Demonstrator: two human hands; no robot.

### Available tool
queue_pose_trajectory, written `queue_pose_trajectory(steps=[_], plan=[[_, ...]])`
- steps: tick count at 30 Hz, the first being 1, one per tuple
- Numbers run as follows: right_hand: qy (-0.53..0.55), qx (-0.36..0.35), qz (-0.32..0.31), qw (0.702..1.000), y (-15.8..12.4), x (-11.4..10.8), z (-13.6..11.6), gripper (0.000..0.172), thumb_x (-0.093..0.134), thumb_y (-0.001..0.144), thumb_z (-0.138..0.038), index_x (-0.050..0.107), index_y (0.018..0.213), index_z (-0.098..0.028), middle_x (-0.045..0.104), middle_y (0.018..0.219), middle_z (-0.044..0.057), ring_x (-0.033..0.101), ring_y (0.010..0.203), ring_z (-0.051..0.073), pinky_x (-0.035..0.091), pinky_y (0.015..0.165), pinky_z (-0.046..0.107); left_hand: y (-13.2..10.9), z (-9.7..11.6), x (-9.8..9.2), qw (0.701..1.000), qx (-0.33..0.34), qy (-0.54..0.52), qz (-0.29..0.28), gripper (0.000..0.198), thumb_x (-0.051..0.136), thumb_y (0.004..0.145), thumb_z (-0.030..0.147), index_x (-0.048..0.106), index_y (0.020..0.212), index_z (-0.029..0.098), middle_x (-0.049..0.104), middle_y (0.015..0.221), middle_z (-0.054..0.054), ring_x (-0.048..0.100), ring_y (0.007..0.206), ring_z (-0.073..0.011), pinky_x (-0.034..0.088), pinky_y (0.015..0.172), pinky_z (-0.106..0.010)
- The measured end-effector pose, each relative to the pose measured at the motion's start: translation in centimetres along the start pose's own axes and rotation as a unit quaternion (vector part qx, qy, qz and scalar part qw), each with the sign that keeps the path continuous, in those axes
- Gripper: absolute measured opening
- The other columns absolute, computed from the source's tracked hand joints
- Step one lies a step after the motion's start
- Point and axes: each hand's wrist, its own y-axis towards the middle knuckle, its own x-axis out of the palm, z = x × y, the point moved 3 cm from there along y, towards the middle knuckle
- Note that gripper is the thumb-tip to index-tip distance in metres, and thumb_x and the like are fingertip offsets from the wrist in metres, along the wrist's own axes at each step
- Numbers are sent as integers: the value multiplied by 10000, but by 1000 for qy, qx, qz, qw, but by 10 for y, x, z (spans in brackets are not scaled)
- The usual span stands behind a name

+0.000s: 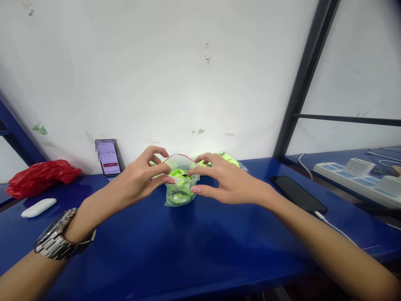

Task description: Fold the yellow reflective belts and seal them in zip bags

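A clear zip-lock bag [181, 200] with a red seal line stands on the blue table, its mouth spread apart. Bright yellow-green material with dark parts [179, 175] fills it; its exact kind is unclear. My left hand [140, 173] grips the left edge of the mouth between thumb and fingers. On the opposite edge, my right hand [225, 179] has its fingers curled at the rim, the thumb outside the bag. Behind my hands lies more yellow-green material in clear plastic [230, 159], partly hidden by my right hand.
At the left are a red plastic bag [40, 177], a white oval case [39, 207] and a lit phone [109, 159] leaning on the wall. A dark phone [297, 193] with a white cable and a power strip [357, 179] lie at the right. A dark metal post [300, 88] rises there.
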Motion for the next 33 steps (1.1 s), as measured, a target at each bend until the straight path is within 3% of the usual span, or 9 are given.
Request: queue_pose_trajectory(steps=[2,6,10,13,19,23,27,33], plan=[[-48,-1,-29,998,8,-6,7,407,535,899,-520,616,1171,-228,576,1142,129,537,992,270,438,819,406,0,-8,-2,999,-22,-14,-34,220,502,948,318,621,846,163,485,1153,-97,612,813,-140,524,657,-273],[-20,-62,-115,991,26,-16,17,263,529,932,-405,651,1022,-190,625,975,89,563,842,194,424,738,319,-1,-25,-8,991,-66,-43,-111,257,436,962,315,630,873,171,533,1148,-101,621,754,-125,506,686,-269],[46,-96,-109,988,38,-26,21,168,560,919,-304,655,930,-165,659,922,59,579,789,146,424,711,270,-1,-41,-16,977,-107,-87,-165,232,452,944,337,619,901,182,642,920,-63,619,720,-138,474,634,-236],[111,-58,-58,990,41,-31,27,169,550,918,-277,650,889,-143,669,820,46,580,713,124,428,641,243,1,-48,-20,957,-179,-166,-158,228,507,923,390,602,906,184,661,761,-29,614,673,-140,459,585,-221],[217,-20,-12,976,36,-31,34,235,604,883,-349,655,892,-120,667,779,55,596,686,130,451,599,246,4,-35,-21,914,-243,-306,-107,248,606,869,422,615,877,174,669,768,-37,621,701,-138,499,610,-231],[212,-18,-4,977,30,-30,31,202,634,866,-316,667,863,-117,678,746,59,616,672,138,465,595,250,7,-28,-20,928,-242,-274,-68,254,612,860,418,633,848,165,654,730,-32,594,658,-129,469,564,-219],[148,-56,3,987,27,-29,28,160,626,875,-271,703,881,-131,694,772,58,599,674,129,459,613,252,6,-30,-15,953,-212,-206,-71,224,572,880,376,659,863,170,654,726,-21,582,638,-118,448,554,-208],[121,-68,-67,988,23,-29,27,124,662,842,-237,715,900,-142,706,842,64,615,710,134,474,647,258,1,-36,-7,969,-160,-161,-96,198,530,903,324,666,913,180,688,784,-21,627,691,-118,467,625,-205]])
